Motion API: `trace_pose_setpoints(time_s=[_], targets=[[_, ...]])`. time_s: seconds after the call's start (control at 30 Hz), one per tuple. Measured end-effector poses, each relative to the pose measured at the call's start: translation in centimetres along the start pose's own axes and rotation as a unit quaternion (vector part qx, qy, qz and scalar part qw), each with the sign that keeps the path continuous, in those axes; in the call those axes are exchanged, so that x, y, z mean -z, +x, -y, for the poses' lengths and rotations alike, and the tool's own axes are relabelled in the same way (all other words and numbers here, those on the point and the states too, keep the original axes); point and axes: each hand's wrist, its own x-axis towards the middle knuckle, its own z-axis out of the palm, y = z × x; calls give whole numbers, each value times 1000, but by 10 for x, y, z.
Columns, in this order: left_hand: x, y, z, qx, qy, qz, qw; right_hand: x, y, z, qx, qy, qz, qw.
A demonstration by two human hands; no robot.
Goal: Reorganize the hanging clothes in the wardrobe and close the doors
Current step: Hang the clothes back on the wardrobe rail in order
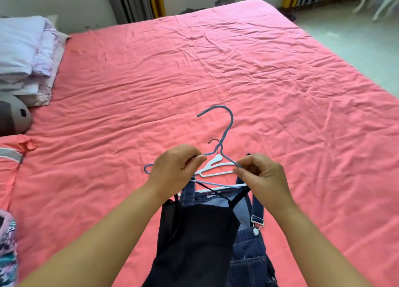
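Head view: over the pink bed (216,70), the left hand (174,170) and right hand (262,174) pinch a blue hanger (224,133) by its shoulders, fingers clamped, probably to free the black top (194,239) lying on denim overalls (250,254).

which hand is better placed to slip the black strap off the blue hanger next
Right, probably: the right hand pinches the blue hanger arm just above the black strap.

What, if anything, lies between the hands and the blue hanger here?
Nothing: the left hand and right hand each already pinch an arm of the blue hanger, above the white hanger and the clothes.
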Motion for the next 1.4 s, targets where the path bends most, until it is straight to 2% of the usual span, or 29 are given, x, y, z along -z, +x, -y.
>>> trace_pose_setpoints(time_s=[0.3, 0.5, 0.67, 0.73, 0.87, 1.0, 1.1, 1.27, 1.4], targets=[[-2, 1, 26, 23, -58, -33, 998, -1, 11, -9, -38, -16, 60, 997], [34, -19, 44, 42, -67, -88, 993, -12, 15, 14, -52, 11, 124, 991], [80, -41, 40, 54, -74, -133, 987, -34, 11, 60, -4, -24, 183, 983], [118, -67, 36, 60, -73, -157, 983, -58, -2, 93, 27, -39, 206, 977], [186, -111, 24, 60, -83, -210, 972, -93, -26, 153, 75, -39, 208, 974], [265, -159, 11, 67, -96, -264, 957, -132, -58, 228, 169, -53, 179, 968], [319, -194, 2, 76, -109, -297, 946, -162, -77, 280, 246, -56, 168, 953], [394, -253, -14, 82, -105, -367, 921, -208, -107, 355, 328, -34, 197, 923], [437, -309, -30, 97, -50, -443, 890, -245, -130, 405, 395, -5, 243, 886]])
